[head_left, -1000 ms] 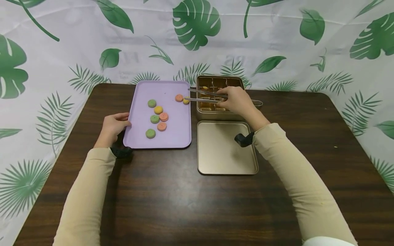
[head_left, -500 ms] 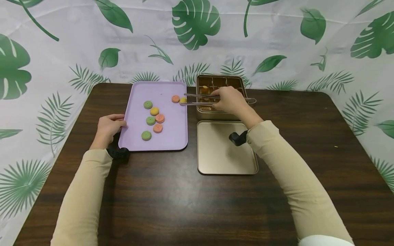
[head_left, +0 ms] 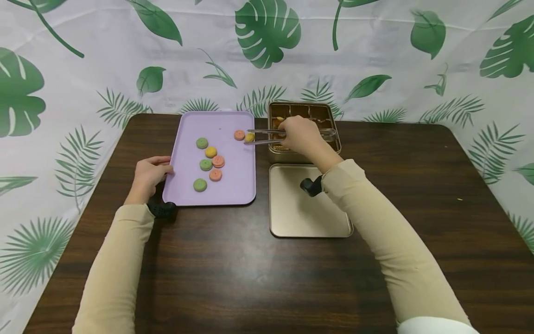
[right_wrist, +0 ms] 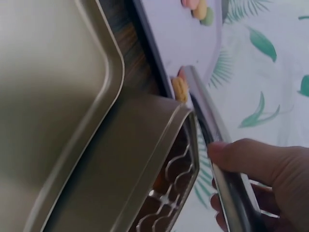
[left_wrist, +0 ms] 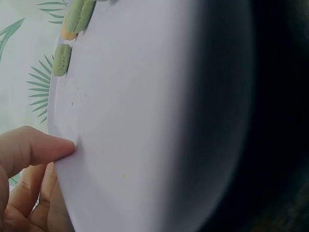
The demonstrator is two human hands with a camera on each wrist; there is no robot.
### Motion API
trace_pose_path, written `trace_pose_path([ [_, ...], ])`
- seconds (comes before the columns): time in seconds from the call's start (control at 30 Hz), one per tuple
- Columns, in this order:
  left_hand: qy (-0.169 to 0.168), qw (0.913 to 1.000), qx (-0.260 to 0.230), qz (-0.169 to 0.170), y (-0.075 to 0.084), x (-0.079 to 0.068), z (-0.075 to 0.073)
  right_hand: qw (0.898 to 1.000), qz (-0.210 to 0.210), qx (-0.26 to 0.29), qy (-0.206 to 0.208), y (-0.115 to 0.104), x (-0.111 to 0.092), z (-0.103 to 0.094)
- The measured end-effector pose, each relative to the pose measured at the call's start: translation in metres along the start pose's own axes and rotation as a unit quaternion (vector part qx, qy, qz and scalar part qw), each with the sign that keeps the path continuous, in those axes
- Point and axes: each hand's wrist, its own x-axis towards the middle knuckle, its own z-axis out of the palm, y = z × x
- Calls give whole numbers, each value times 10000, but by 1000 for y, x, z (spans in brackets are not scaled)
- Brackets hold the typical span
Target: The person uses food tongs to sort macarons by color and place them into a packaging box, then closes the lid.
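Note:
My left hand (head_left: 149,176) pinches the left edge of a lilac tray (head_left: 235,188), thumb on top and fingers underneath, as the left wrist view shows. Several macarons lie on the tray in green, yellow and pink. My right hand (head_left: 302,135) holds metal tongs (head_left: 267,131), which reach left across a gold tin (head_left: 292,157). The tong tips lie on either side of a yellow macaron (head_left: 249,138) near the tray's right edge. Just left of it sits a pink macaron (head_left: 239,135). In the right wrist view the tongs (right_wrist: 207,108) partly hide these two.
The gold tin has a brown divided insert with a small yellow item in one compartment. A square gold lid (head_left: 308,213) lies in front of it, under my right forearm. A leaf-patterned cloth (head_left: 187,55) hangs behind the dark wooden table (head_left: 250,283).
The lilac tray has slid a little to the left with my left hand. My right hand and the tongs have moved left too, and the tips have come closer together around the yellow macaron.

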Motion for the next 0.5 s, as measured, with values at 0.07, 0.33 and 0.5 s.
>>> trace_pose_path([
  [0.07,-17,10000,-1,10,0,-1,0,9998,5,-182,76,-5,1,0],
  [0.33,-13,10000,-45,9,1,-3,0,9988,66,-437,226,-16,6,1],
  [0.5,-5,10000,-93,29,1,-2,0,9989,65,-382,247,-17,8,4],
])
